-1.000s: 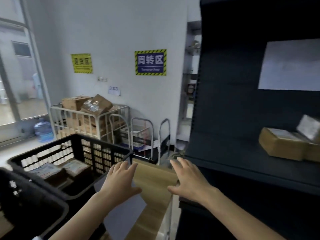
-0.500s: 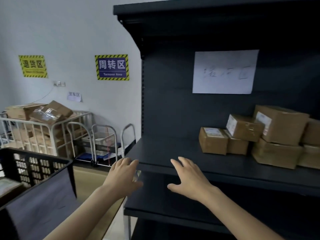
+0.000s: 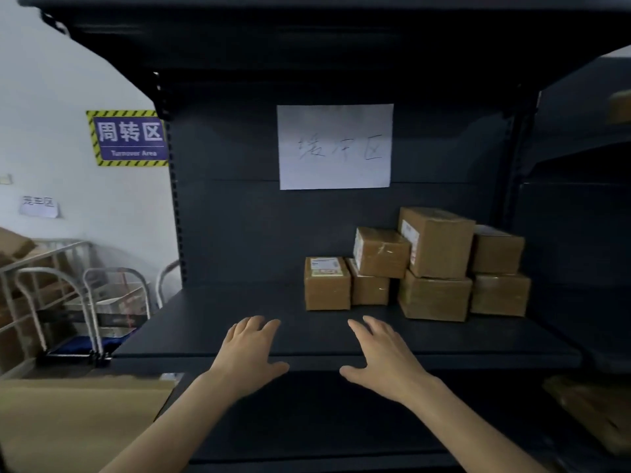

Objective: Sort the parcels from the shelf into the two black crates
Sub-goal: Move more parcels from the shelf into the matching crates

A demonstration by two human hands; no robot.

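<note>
left hand (image 3: 251, 353) + right hand (image 3: 386, 356) splayed, nothing held, at front edge of dark metal shelf (image 3: 222, 322) | risk: tilted brown cardboard parcel (image 3: 380, 252) toppled if lower taped brown box (image 3: 368, 289) is pulled first

Handwriting (image 3: 339, 150) on the white paper sheet (image 3: 334, 119) was blurred; the label (image 3: 326, 266) of the small brown cardboard parcel (image 3: 326, 293) was unreadable.

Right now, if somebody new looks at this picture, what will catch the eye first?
First, the pile of brown parcels at the right of the dark shelf, with a white handwritten sheet higher up on its back panel. Then the left hand and right hand, both open and empty, at the shelf's front edge. A purple sign is on the left wall.
</note>
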